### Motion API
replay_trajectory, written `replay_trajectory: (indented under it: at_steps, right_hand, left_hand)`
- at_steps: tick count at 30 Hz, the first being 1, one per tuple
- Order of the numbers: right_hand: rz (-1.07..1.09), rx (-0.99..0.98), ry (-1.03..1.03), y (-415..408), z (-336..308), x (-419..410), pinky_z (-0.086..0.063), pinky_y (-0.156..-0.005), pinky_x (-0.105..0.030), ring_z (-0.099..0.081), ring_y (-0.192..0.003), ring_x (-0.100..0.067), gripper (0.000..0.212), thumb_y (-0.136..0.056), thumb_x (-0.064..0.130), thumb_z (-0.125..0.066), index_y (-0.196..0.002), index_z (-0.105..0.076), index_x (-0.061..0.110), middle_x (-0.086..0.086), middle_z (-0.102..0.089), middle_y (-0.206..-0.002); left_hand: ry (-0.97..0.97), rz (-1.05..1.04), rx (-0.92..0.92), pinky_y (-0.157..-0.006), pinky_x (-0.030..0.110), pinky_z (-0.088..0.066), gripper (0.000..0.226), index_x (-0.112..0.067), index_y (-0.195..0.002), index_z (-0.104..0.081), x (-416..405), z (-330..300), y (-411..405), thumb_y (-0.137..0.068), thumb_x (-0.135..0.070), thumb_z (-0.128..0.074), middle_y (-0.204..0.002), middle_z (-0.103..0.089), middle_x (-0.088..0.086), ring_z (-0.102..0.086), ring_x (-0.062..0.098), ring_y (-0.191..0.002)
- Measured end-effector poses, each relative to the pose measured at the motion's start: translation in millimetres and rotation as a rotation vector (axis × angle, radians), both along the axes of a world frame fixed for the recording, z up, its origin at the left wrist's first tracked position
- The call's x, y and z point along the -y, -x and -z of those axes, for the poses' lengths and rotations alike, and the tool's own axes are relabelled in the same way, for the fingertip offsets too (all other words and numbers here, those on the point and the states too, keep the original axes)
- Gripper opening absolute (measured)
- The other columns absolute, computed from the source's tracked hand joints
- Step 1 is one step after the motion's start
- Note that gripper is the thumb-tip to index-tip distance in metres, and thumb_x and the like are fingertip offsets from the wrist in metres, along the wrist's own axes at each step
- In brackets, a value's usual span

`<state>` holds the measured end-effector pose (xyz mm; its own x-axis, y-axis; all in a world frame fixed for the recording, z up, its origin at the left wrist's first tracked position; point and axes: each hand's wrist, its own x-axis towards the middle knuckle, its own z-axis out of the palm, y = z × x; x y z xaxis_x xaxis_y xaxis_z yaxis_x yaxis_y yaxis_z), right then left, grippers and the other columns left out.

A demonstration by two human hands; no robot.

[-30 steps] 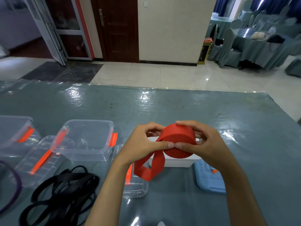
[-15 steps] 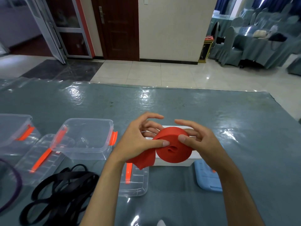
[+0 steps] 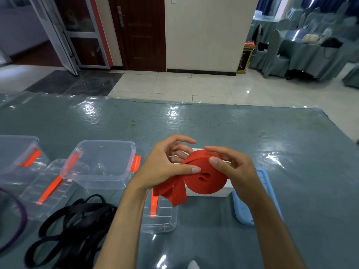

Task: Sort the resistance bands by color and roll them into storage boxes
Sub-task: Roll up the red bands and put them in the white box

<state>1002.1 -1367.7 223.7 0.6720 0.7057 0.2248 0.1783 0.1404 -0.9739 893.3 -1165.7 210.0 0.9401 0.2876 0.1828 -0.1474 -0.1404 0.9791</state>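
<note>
The right hand (image 3: 231, 171) cups the red band (image 3: 206, 179), thumb pressed on the face of the coil and fingers curled over its top edge, which looks meant to keep the wound turns from springing loose. The left hand (image 3: 165, 167) pinches the loose stretch where it meets the coil, thumb on top and the upper fingers lifted and spread, a hold that would let it feed and tension the strip. A short tail hangs below the left hand, so the rolling seems nearly done but not finished.

The roll is held in the air just above the white box (image 3: 209, 192), which sits on the counter (image 3: 252, 136) directly behind it; that is probably where this color is going. Just right of that box lies a blue lid (image 3: 242, 212), set aside so the opening is free.

To the left, a clear box (image 3: 101, 164) stands open, with a clear lid (image 3: 161, 218) with an orange clasp lying in front of it and another clear lid (image 3: 46, 191) leaning at its left side. A second clear box (image 3: 17, 152) sits at the far left. The black bands (image 3: 73, 230) lie in a loose heap near the front edge, not yet rolled, and part of a purple band (image 3: 19, 220) shows at the left border.
</note>
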Motion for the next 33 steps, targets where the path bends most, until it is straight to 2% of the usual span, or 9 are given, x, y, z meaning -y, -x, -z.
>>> replay_trajectory:
  at_steps: [4,9,12,16,18,21,25,29,33]
  right_hand:
    - [-0.069,0.039,0.06,-5,3,5,-0.063,-0.083,-0.029,-0.075,-0.108,-0.02,0.027,-0.086,0.023,-0.08,-0.11,-0.082,0.034,0.002,-0.079,-0.114]
    - [-0.054,0.084,0.13,-16,3,18,-0.065,-0.081,-0.036,-0.078,-0.102,-0.025,0.032,-0.078,0.022,-0.088,-0.108,-0.082,0.031,0.001,-0.08,-0.111]
    - [0.028,0.041,0.087,-18,9,21,-0.066,-0.08,-0.04,-0.079,-0.098,-0.027,0.03,-0.077,0.025,-0.088,-0.107,-0.083,0.03,-0.002,-0.08,-0.11]
    - [0.106,-0.017,0.002,-19,13,24,-0.066,-0.08,-0.038,-0.08,-0.094,-0.028,0.03,-0.078,0.027,-0.087,-0.108,-0.082,0.027,-0.005,-0.08,-0.108]
    - [0.123,-0.029,-0.039,-20,13,25,-0.065,-0.079,-0.034,-0.08,-0.095,-0.026,0.031,-0.08,0.027,-0.087,-0.11,-0.082,0.026,-0.005,-0.081,-0.109]
    - [0.181,-0.08,-0.093,-20,16,23,-0.063,-0.077,-0.028,-0.079,-0.097,-0.024,0.034,-0.079,0.031,-0.084,-0.112,-0.081,0.024,-0.006,-0.081,-0.11]
    - [0.279,-0.188,-0.128,-23,20,21,-0.064,-0.073,-0.031,-0.079,-0.097,-0.028,0.038,-0.08,0.036,-0.084,-0.115,-0.079,0.024,-0.009,-0.081,-0.109]
    - [0.334,-0.256,-0.16,-29,23,21,-0.063,-0.067,-0.028,-0.08,-0.094,-0.025,0.027,-0.087,0.026,-0.083,-0.114,-0.079,0.027,-0.008,-0.081,-0.107]
    - [0.368,-0.276,-0.157,-32,27,22,-0.062,-0.064,-0.029,-0.08,-0.09,-0.022,0.023,-0.091,0.023,-0.081,-0.114,-0.079,0.026,-0.009,-0.082,-0.105]
  left_hand:
    - [0.017,0.005,0.013,-0.082,0.027,-0.059,0.064,-0.03,-0.123,-0.07,-1,2,2,-0.066,-0.022,-0.1,-0.104,-0.078,0.004,-0.072,0.015,-0.087]
    - [-0.003,0.027,-0.017,-0.096,0.03,-0.058,0.057,-0.029,-0.125,-0.069,8,10,3,-0.074,-0.023,-0.095,-0.112,-0.078,0.004,-0.076,0.02,-0.104]
    - [-0.079,0.014,-0.132,-0.109,0.032,-0.049,0.043,-0.039,-0.123,-0.07,0,20,5,-0.082,-0.048,-0.082,-0.115,-0.078,-0.006,-0.072,0.01,-0.115]
    - [-0.062,-0.001,-0.342,-0.099,0.016,-0.047,0.061,-0.047,-0.116,-0.074,-16,46,15,-0.08,-0.091,-0.053,-0.116,-0.075,-0.021,-0.067,-0.007,-0.113]
    - [-0.026,0.018,-0.385,-0.099,0.015,-0.042,0.063,-0.053,-0.117,-0.072,-23,64,19,-0.078,-0.096,-0.047,-0.122,-0.072,-0.029,-0.062,-0.013,-0.117]
    - [0.133,0.099,-0.399,-0.112,0.034,-0.041,0.062,-0.045,-0.13,-0.07,-30,88,23,-0.086,-0.085,-0.056,-0.136,-0.069,-0.017,-0.06,-0.001,-0.132]
    - [0.368,0.227,-0.307,-0.116,0.043,-0.045,0.059,-0.019,-0.147,-0.061,-35,111,26,-0.096,-0.049,-0.071,-0.15,-0.061,0.01,-0.055,0.027,-0.142]
    - [0.344,0.248,-0.261,-0.117,0.044,-0.046,0.056,-0.01,-0.14,-0.063,-32,121,25,-0.088,-0.011,-0.084,-0.146,-0.062,0.016,-0.056,0.033,-0.141]
    - [0.243,0.138,-0.265,-0.105,0.038,-0.056,0.049,-0.01,-0.12,-0.069,-24,122,18,-0.078,-0.001,-0.091,-0.13,-0.072,0.012,-0.066,0.029,-0.128]
